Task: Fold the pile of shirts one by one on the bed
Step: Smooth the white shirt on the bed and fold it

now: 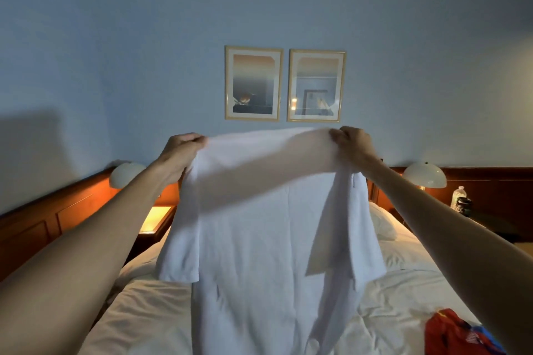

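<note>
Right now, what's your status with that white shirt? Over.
Left hand and right hand grip white shirt, held up over bed. Red garment lies aside. Nothing blocking.

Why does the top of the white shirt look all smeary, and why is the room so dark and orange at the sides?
Head view: the white shirt blurs along its top edge between the left hand and right hand, likely from motion; the only light seen comes from a glowing orange bedside table; the wide lens bends the wooden headboard.
</note>
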The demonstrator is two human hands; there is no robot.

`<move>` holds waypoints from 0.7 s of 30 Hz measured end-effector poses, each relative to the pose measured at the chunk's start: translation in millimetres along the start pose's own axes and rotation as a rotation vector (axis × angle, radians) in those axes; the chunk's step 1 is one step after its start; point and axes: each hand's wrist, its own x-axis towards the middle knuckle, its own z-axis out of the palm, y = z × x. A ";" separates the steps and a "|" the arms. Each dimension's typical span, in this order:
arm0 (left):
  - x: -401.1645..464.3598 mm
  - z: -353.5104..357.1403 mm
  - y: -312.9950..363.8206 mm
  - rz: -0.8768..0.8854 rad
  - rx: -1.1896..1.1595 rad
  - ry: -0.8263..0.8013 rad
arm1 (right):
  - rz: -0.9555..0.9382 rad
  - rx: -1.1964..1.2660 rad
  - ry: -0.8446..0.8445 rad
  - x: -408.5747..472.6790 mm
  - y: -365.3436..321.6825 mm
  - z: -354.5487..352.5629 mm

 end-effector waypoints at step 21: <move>-29.2 -2.9 -58.6 -0.029 0.457 0.197 | 0.033 -0.102 -0.145 -47.9 41.1 48.6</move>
